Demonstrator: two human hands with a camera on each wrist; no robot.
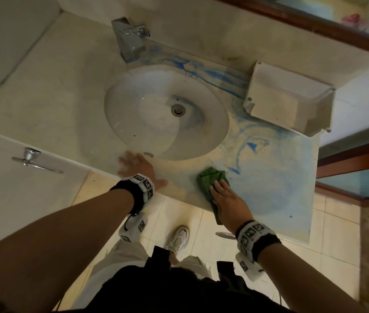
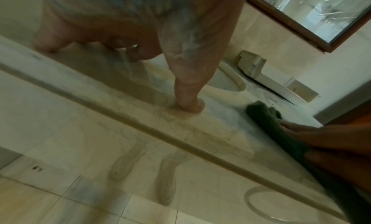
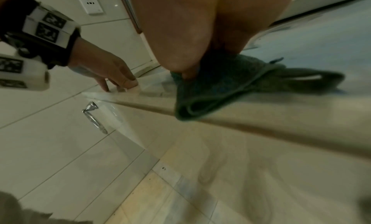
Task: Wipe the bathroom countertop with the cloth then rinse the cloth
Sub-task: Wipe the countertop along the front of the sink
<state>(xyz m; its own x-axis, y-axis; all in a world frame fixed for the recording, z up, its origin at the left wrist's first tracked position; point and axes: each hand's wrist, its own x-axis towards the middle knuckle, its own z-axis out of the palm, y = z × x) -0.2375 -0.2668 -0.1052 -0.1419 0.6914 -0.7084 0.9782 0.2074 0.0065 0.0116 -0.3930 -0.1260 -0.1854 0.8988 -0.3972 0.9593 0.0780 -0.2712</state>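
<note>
One cloth under my right hand, front edge of the counter.

I saw my right hand [image 1: 228,204] pressing flat on the single green cloth [image 1: 210,179], fingers straight, none curled round it; the cloth lay on the counter [image 1: 276,190] near its front edge, one end hanging over, right of the basin [image 1: 133,123]. My left hand [image 1: 138,168] was spread, fingers straight, resting on the counter just before the basin rim and holding nothing. Blue smears covered the counter's right part and ran behind the basin. I counted one tap [image 1: 129,39], one drain [image 1: 178,110], one white tray [image 1: 289,98] at the back right, one mirror [image 1: 328,16], one chrome handle [image 1: 32,159] and one shoe [image 1: 179,238] in the head view.
</note>
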